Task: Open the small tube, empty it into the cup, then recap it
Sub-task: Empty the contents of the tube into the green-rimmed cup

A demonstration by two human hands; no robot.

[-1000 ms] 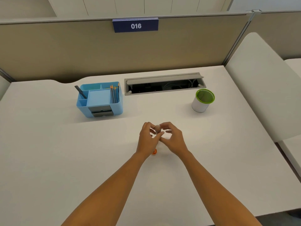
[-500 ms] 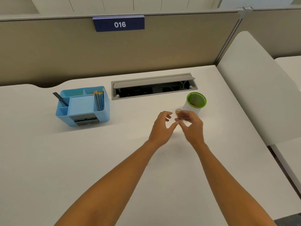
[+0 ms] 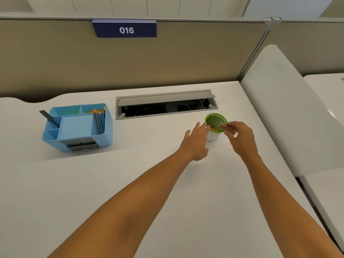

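A white cup (image 3: 214, 135) with a green rim and green inside stands on the white desk. My right hand (image 3: 240, 136) holds a small clear tube (image 3: 222, 125) tipped sideways, its mouth over the cup's rim. Something orange shows inside the cup near the front wall. My left hand (image 3: 195, 142) is open with fingers spread, its fingertips touching the cup's left side. The tube's cap is not visible.
A blue desk organizer (image 3: 77, 127) with pencils stands at the left. An open grey cable slot (image 3: 165, 105) lies behind the cup. A beige partition with a "016" sign (image 3: 125, 29) backs the desk, and a white panel (image 3: 290, 108) rises at the right.
Both hands have moved from the desk's middle out to the cup. My right hand carried the tube over the rim and tipped it; my left hand let go and reached the cup's side.
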